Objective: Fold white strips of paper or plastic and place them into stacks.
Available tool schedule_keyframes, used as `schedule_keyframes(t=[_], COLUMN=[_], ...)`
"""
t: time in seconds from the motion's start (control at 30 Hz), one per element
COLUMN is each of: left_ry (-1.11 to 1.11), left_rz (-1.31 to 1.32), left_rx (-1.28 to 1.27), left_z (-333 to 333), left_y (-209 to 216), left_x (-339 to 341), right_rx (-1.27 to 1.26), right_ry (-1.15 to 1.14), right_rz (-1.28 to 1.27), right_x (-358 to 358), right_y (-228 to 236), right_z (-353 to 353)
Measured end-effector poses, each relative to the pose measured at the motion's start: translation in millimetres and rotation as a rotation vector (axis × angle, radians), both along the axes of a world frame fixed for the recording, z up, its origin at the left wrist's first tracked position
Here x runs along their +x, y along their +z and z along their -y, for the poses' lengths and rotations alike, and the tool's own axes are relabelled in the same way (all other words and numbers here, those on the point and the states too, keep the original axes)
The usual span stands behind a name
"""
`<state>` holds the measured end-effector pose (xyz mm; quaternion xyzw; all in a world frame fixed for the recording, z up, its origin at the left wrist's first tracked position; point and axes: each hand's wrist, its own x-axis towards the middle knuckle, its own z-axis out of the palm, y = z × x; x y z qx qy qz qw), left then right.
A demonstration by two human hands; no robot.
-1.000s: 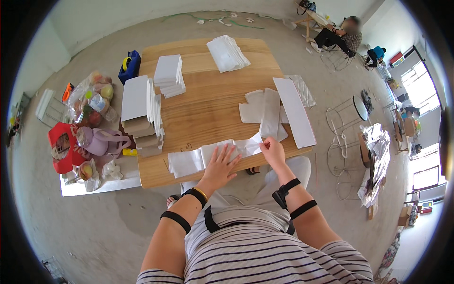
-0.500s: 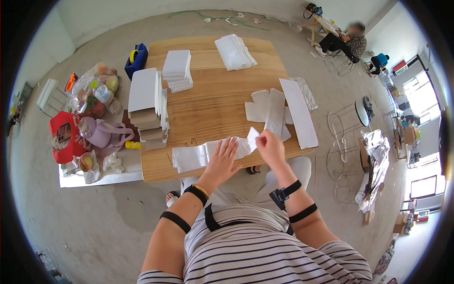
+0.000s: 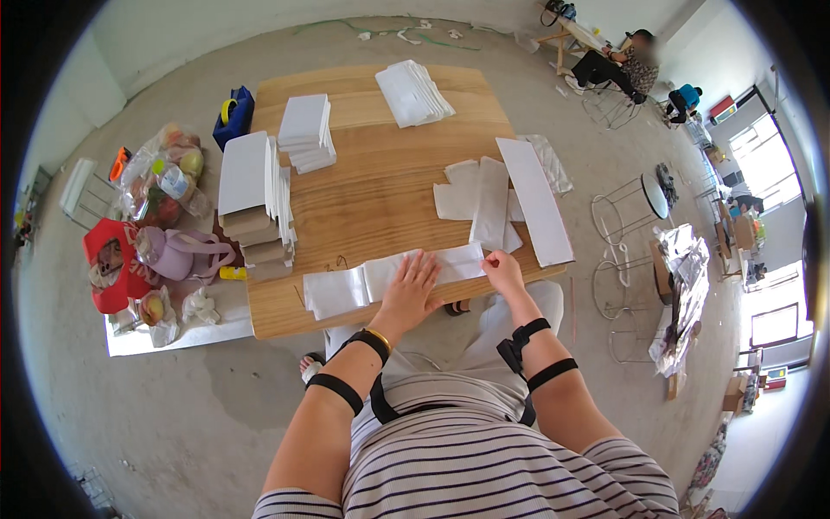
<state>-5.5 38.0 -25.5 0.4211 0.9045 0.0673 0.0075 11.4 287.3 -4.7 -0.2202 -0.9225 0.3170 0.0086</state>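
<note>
A white paper strip is pressed flat by the open left hand; its right end seems pinched by the right hand. A fold is judged underway; creasing needs steady pressure.

We have both forearms reaching forward from the lower edge, each wearing two dark straps. Our left hand lies flat, palm down, fingers spread and pointing away from us, a yellow band at the wrist. Our right hand sits just beside it, knuckles up, fingers curled in a light pinch, wrist slightly bent.
</note>
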Motion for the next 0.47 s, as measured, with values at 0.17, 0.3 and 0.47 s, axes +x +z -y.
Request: schedule_keyframes(t=[0.17, 0.3, 0.47], left_ry=[-0.008, 0.091, 0.290], left_rz=[0.055, 0.139, 0.333], left_rx=[0.025, 0.256, 0.436], left_z=[6.1, 31.6, 103.1], left_y=[8.6, 34.7, 41.3], left_x=[-0.8, -10.4, -7.0], right_rx=[-0.008, 0.088, 0.224], right_ry=[0.112, 0.368, 0.510], right_rz=[-0.058, -0.157, -0.145], right_x=[-5.7, -7.8, -14.5], right_y=[53.9, 89.6, 68.8], right_z=[32.8, 85.0, 144.3])
